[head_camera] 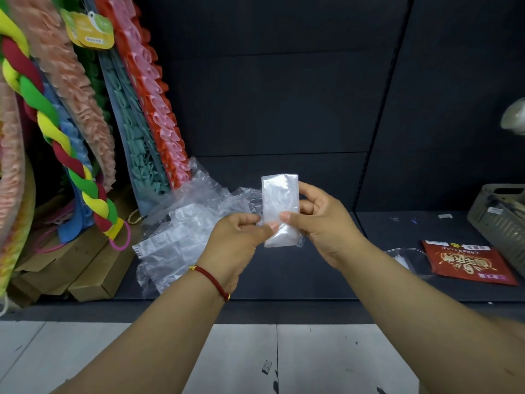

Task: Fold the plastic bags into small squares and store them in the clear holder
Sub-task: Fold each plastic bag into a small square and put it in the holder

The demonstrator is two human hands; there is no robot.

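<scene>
A clear plastic bag folded into a narrow upright strip [279, 206] hangs in the air over the dark shelf, held by both hands. My left hand [238, 240] pinches its lower left edge between thumb and fingers. My right hand [321, 223] grips its right side, thumb across the front of the strip. Behind and to the left, a loose pile of crumpled clear bags [181, 231] lies on the shelf. The clear holder [409, 260] lies flat on the shelf to the right, partly under a red packet.
A red printed packet [466, 263] lies at the right, with a grey slatted basket [502, 220] behind it. Colourful braided and ruffled trims [85, 132] hang at the left above brown cardboard boxes [88, 265]. The dark shelf's [312, 291] front edge runs below my wrists.
</scene>
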